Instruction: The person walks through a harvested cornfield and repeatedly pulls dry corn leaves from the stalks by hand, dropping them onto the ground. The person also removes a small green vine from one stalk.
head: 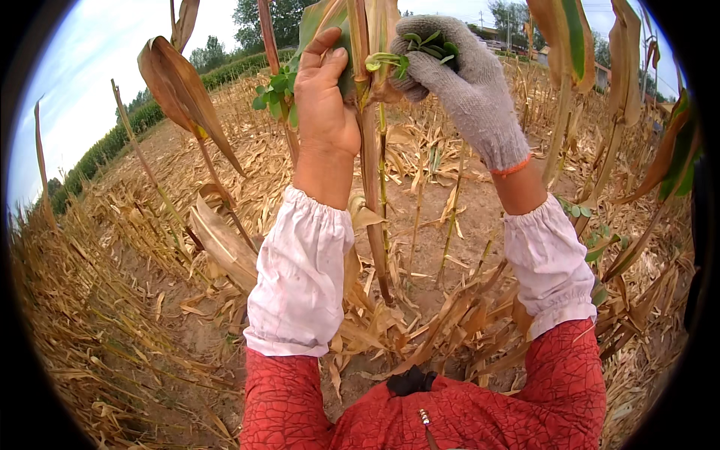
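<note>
My bare left hand (326,98) is raised beside a dry, upright corn stalk (369,169), its palm towards me and its fingers curled near the leaves; whether it grips anything is unclear. Round green leaflets (275,93) show just left of that wrist. On the stalk's right side, my right hand (458,81) wears a grey knit glove with an orange cuff edge. Its fingers are closed on a bunch of green leaves (432,49), and a pale green stem or pod (382,60) reaches from them to the stalk.
Dry corn stalks with large brown leaves (183,90) stand at the left, and more (621,67) rise at the right. Cut stalk stubs (453,211) stick up ahead. Dry husks and leaves (450,332) litter the soil near my body. A green crop row (107,146) lies farther off.
</note>
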Demonstrator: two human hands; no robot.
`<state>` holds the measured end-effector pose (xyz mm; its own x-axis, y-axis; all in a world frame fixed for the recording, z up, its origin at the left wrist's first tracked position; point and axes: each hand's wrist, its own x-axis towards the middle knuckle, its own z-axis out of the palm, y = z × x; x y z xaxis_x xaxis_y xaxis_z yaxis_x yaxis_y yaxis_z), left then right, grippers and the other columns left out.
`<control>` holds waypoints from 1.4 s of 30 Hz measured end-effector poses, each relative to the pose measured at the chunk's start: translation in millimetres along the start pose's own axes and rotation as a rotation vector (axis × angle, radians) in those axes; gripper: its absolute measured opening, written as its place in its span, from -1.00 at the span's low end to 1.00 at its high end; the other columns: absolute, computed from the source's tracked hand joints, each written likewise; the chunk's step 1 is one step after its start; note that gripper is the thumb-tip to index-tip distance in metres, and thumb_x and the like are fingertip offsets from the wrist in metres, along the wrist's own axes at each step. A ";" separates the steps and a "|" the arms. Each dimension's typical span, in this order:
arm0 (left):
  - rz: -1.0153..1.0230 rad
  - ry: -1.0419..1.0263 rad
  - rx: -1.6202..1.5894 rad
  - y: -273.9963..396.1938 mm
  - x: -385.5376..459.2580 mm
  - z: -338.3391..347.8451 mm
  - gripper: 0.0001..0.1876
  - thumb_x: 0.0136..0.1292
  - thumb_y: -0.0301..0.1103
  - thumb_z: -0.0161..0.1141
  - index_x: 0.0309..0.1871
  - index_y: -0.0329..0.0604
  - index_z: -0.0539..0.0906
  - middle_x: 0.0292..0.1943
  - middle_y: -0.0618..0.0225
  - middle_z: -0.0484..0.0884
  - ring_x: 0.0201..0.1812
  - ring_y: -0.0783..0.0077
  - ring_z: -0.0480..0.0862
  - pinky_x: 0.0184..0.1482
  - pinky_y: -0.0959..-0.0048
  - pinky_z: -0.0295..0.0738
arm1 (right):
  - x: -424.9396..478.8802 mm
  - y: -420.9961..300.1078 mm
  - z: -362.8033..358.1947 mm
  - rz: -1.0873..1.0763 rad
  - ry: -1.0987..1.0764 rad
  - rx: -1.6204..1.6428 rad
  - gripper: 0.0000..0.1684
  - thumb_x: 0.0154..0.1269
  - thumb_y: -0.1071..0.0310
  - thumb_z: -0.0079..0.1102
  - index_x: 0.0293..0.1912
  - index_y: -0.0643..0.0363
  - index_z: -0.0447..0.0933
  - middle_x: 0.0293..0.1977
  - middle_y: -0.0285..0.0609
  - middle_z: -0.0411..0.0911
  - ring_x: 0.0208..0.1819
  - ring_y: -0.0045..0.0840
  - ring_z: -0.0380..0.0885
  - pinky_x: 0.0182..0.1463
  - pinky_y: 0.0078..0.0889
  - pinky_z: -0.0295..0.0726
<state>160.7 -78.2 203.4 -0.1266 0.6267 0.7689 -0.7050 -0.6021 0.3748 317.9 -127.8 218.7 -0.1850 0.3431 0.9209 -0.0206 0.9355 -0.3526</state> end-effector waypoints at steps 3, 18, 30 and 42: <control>0.079 0.040 -0.006 0.5 -4.2 2.7 -0.75 0.34 -0.56 0.02 0.06 -0.18 0.51 -0.07 0.33 0.61 -0.11 0.46 0.65 -0.03 0.43 0.62 | -7.3 -1.2 -1.7 0.014 -0.028 -0.007 -0.71 0.31 0.43 0.19 0.01 0.24 0.48 -0.29 -0.28 0.57 -0.35 -0.70 0.55 -0.25 -0.59 0.61; 0.020 -0.021 0.078 12.3 -14.4 -11.1 -0.67 0.39 -0.50 0.01 0.20 -0.13 0.39 -0.19 0.31 0.61 -0.25 0.51 0.65 -0.21 0.46 0.67 | -32.3 6.9 -0.8 0.077 -0.062 -0.154 -0.46 0.23 0.50 0.22 0.20 0.21 0.34 -0.05 -0.20 0.48 -0.22 -0.71 0.56 -0.12 -0.59 0.57; 0.072 -0.062 0.466 15.6 -44.1 -16.0 -0.56 0.40 -0.52 0.00 0.32 -0.01 0.30 0.03 0.28 0.58 -0.01 0.52 0.59 -0.03 0.53 0.56 | -36.0 19.5 20.2 -0.118 -0.094 -0.312 -0.57 0.25 0.49 0.21 0.12 0.14 0.45 -0.13 -0.21 0.56 -0.28 -0.64 0.61 -0.19 -0.53 0.62; -0.130 -0.108 0.293 16.9 -30.2 -18.8 -0.67 0.47 -0.37 -0.06 0.24 -0.22 0.36 0.00 0.18 0.59 -0.16 0.33 0.67 -0.13 0.32 0.69 | -3.2 10.9 14.0 0.120 0.088 -0.054 -0.77 0.38 0.30 0.13 -0.17 0.32 0.52 -0.47 -0.25 0.54 -0.53 -0.69 0.55 -0.47 -0.60 0.54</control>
<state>139.5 -98.0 176.8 0.0367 0.6612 0.7493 -0.4778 -0.6470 0.5942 304.5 -119.9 209.5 -0.0956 0.4568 0.8844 0.0499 0.8896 -0.4541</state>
